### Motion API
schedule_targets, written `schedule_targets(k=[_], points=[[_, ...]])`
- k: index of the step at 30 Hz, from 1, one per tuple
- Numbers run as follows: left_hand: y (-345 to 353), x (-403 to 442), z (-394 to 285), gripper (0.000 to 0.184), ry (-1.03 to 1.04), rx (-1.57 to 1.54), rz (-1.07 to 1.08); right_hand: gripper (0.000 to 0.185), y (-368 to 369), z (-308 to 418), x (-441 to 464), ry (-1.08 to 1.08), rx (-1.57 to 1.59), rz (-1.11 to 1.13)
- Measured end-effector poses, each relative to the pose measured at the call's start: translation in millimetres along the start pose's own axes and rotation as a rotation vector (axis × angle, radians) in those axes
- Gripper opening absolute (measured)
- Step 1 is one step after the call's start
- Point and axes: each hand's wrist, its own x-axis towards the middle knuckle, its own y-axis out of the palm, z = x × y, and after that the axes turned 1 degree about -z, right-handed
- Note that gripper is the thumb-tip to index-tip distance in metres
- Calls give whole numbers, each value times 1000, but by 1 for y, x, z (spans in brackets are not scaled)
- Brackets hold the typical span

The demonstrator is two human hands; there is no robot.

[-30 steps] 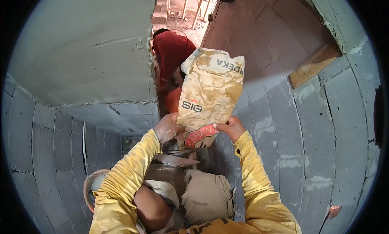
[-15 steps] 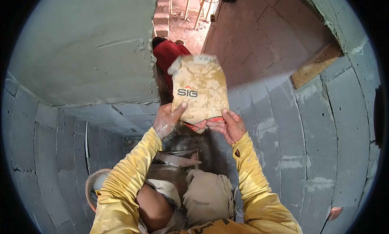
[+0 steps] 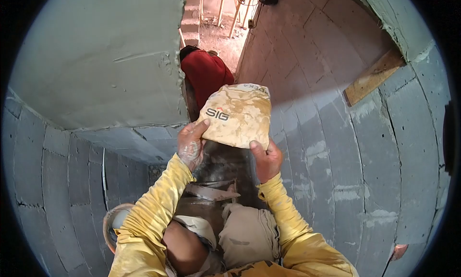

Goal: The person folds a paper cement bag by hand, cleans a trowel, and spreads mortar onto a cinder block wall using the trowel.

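In front of me I hold a folded cement bag [image 3: 236, 117] of stained tan paper. Dark "SIG" lettering shows near its left side, and more print runs along the far edge. My left hand [image 3: 192, 143] grips the near left corner, thumb on top. At the near right corner, my right hand [image 3: 268, 159] pinches the paper, its thumb also on top. The fingers under the bag are mostly hidden. Both sleeves are yellow and smeared with pale mortar.
Beyond the bag a person in a red top [image 3: 205, 70] is bent over. Grey block walls [image 3: 345, 166] stand close on both sides, with a wooden board [image 3: 374, 78] at upper right. A bucket [image 3: 109, 224] is by my left arm; a pale plank [image 3: 211, 193] lies below.
The bag has dropped slightly and tilted, and its red lower edge is out of sight. My right hand has turned more upright. The person in red shows further to the right.
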Motion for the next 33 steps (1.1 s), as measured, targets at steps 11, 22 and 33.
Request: schedule_targets(k=[11,22,33], points=[[-12,8,-6,25,37,-279,134,35,-2,-34,-19,-227,-157,232],[11,-25,-27,41,318,388,562,109,-50,-45,65,-188,-220,-122],[28,-63,-87,30,707,1069,924,112,-81,-12,61,63,163,487]])
